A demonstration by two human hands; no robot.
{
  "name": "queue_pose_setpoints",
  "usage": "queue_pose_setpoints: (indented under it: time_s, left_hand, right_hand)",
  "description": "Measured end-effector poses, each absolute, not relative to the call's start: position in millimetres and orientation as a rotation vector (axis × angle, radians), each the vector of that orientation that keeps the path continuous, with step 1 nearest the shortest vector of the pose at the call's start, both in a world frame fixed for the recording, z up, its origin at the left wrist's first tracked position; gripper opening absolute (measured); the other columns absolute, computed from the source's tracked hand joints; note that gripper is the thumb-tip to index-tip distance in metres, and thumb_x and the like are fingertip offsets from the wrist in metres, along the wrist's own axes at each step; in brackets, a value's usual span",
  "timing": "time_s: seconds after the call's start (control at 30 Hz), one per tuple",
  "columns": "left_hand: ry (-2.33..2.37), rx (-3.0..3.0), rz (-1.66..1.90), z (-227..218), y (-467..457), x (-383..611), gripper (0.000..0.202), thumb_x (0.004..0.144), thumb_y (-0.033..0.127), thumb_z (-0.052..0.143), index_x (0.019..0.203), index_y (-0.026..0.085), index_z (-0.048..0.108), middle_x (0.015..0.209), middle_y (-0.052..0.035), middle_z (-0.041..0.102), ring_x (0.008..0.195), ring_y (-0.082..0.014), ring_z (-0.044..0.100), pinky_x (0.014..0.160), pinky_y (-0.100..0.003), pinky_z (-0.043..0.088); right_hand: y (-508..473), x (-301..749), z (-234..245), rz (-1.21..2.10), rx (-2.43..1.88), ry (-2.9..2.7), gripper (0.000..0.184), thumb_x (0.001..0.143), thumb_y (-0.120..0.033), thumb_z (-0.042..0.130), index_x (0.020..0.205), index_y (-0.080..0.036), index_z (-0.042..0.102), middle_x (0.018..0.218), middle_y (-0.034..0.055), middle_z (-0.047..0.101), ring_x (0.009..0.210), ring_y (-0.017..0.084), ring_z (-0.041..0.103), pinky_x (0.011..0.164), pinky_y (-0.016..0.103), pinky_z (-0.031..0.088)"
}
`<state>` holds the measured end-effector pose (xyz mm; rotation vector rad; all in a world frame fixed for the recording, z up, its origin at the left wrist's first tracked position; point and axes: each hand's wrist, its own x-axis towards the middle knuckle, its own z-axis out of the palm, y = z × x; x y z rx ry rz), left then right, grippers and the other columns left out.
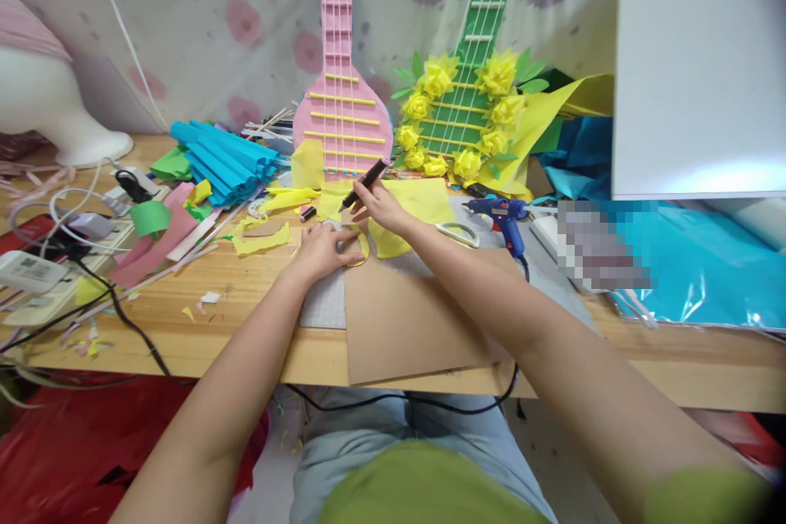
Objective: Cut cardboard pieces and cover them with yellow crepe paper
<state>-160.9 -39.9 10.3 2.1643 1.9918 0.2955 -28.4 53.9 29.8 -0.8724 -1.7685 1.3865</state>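
A black marker point(370, 178) is held in my right hand point(386, 209), its tip slanting down to the left over the work. My left hand point(325, 250) lies on the brown cardboard sheet point(417, 319), thumb and fingers spread. Beside its fingertips is a small yellow-edged piece point(363, 250), partly covered by the hand; I cannot make out its full shape. The black marker cap point(308, 214) rests just beyond my left hand. Yellow crepe paper point(417, 209) spreads behind and under my right hand. A grey cutting mat point(322, 303) shows beneath the cardboard.
A pink paper guitar point(342, 119) and a green one point(458, 115) with yellow flowers lean at the back. To the right are a blue glue gun point(504, 221) and scissors point(458, 234). Blue crepe paper point(224, 160), scraps and power strips point(67, 278) crowd the left.
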Motion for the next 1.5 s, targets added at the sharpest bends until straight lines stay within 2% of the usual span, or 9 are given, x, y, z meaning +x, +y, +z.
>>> queue_pose_setpoints:
  time_s: [0.17,0.37,0.43,0.53,0.63,0.83,1.03,1.2,1.5]
  left_hand:
    - [1.995,2.151,0.301,10,-40,-160,0.054,0.069,0.061,0.057,0.117,0.036,0.058,0.092,-0.0064,0.054,0.101,-0.0281,0.044,0.088,-0.040,0.027]
    - [1.999,2.139,0.310,9,-40,-160,0.055,0.069,0.060,0.057,0.118,0.036,0.057,0.094,-0.0060,0.054,0.102,-0.0269,0.044,0.091,-0.039,0.025]
    - [2.000,2.147,0.307,10,-40,-160,0.054,0.070,0.061,0.056,0.118,0.036,0.057,0.093,-0.0059,0.053,0.102,-0.0268,0.045,0.090,-0.039,0.026]
    - [2.005,2.163,0.311,10,-41,-160,0.055,0.069,0.062,0.055,0.117,0.035,0.058,0.091,-0.0059,0.053,0.099,-0.0266,0.046,0.088,-0.039,0.027]
    - [1.999,2.173,0.311,10,-41,-160,0.055,0.069,0.062,0.055,0.116,0.034,0.059,0.090,-0.0056,0.053,0.096,-0.0263,0.047,0.086,-0.038,0.028]
    - [2.018,2.192,0.290,9,-40,-161,0.056,0.068,0.064,0.054,0.114,0.033,0.061,0.089,-0.0063,0.054,0.096,-0.0264,0.046,0.083,-0.037,0.029]
    - [2.022,2.200,0.266,10,-40,-161,0.055,0.069,0.064,0.054,0.114,0.033,0.060,0.090,-0.0066,0.054,0.096,-0.0268,0.046,0.083,-0.038,0.029]
    - [2.013,2.203,0.260,10,-40,-161,0.054,0.070,0.063,0.054,0.113,0.032,0.061,0.089,-0.0065,0.055,0.096,-0.0267,0.046,0.082,-0.038,0.029]
    - [1.988,2.203,0.295,9,-40,-162,0.049,0.069,0.061,0.056,0.107,0.030,0.063,0.087,-0.0062,0.054,0.096,-0.0276,0.046,0.082,-0.039,0.029]
  right_hand:
    - [48,-27,26,1.712,-0.941,-1.352,0.017,0.087,-0.036,0.044,0.087,-0.022,0.033,0.067,-0.0063,0.037,0.056,0.007,0.046,0.058,0.031,0.056]
    - [53,-14,27,1.865,-0.814,-1.272,0.019,0.081,-0.032,0.053,0.084,-0.021,0.038,0.068,-0.0052,0.042,0.063,0.008,0.049,0.067,0.035,0.056]
    - [53,-8,32,1.793,-0.798,-1.316,0.020,0.079,-0.029,0.055,0.083,-0.020,0.038,0.067,-0.0063,0.042,0.060,0.006,0.047,0.068,0.033,0.056]
    - [48,0,39,1.601,-0.819,-1.565,0.018,0.081,-0.031,0.052,0.080,-0.020,0.037,0.061,-0.0079,0.038,0.051,0.005,0.042,0.060,0.028,0.054]
    - [39,6,41,1.367,-0.855,-1.947,0.017,0.081,-0.032,0.050,0.085,-0.020,0.039,0.065,-0.0049,0.044,0.051,0.009,0.047,0.053,0.028,0.051]
    - [33,2,28,1.041,-0.883,-2.270,0.032,0.084,-0.042,0.044,0.103,-0.017,0.040,0.077,0.0030,0.055,0.066,0.017,0.057,0.066,0.034,0.048]
    - [38,-2,23,0.872,-0.931,-2.369,0.036,0.085,-0.047,0.039,0.104,-0.017,0.038,0.079,0.0049,0.057,0.070,0.019,0.057,0.068,0.034,0.046]
    - [36,-3,25,0.831,-0.937,-2.410,0.035,0.085,-0.044,0.040,0.105,-0.016,0.039,0.087,0.0080,0.059,0.077,0.021,0.057,0.070,0.033,0.044]
    - [36,-9,31,0.746,-0.894,-2.482,0.032,0.085,-0.042,0.040,0.105,-0.017,0.039,0.083,0.0067,0.059,0.070,0.021,0.056,0.065,0.032,0.043]
